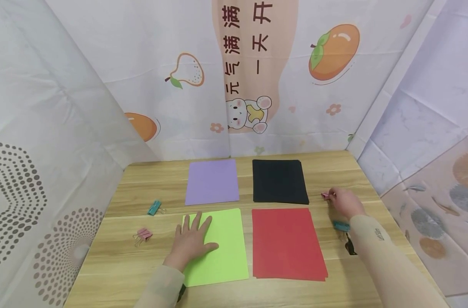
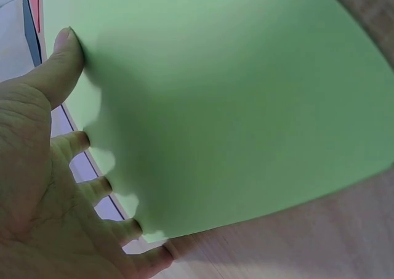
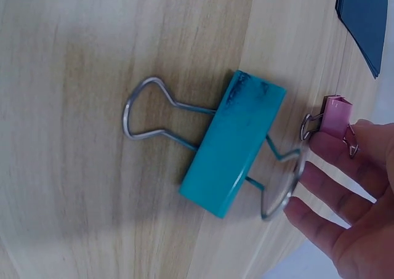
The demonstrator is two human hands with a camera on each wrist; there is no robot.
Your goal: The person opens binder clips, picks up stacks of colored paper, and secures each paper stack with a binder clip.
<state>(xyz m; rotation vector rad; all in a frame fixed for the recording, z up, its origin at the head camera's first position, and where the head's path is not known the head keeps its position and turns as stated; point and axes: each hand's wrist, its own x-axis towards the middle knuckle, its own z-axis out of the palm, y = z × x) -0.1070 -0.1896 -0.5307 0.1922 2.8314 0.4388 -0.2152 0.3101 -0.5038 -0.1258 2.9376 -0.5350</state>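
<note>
Wood-grain table (image 1: 280,295), printed cloth (image 1: 141,64) behind and both sides. Left hand (image 1: 191,244), fingers apart, rests on green paper (image 1: 226,261), near left. Right hand (image 1: 347,203) pinches pink clip (image 1: 325,196), right of black paper (image 1: 280,182).

Hand (image 3: 360,214) pinching pink clip (image 3: 336,117), teal clip (image 3: 234,145)

Free room lies above the flat red paper (image 1: 287,244), but a teal clip (image 3: 233,145) crowds the right grip (image 1: 347,202).

A pink binder clip (image 1: 325,195) with silver wire handles is at right, and lime-green paper (image 1: 223,256) lies flat at left.
</note>
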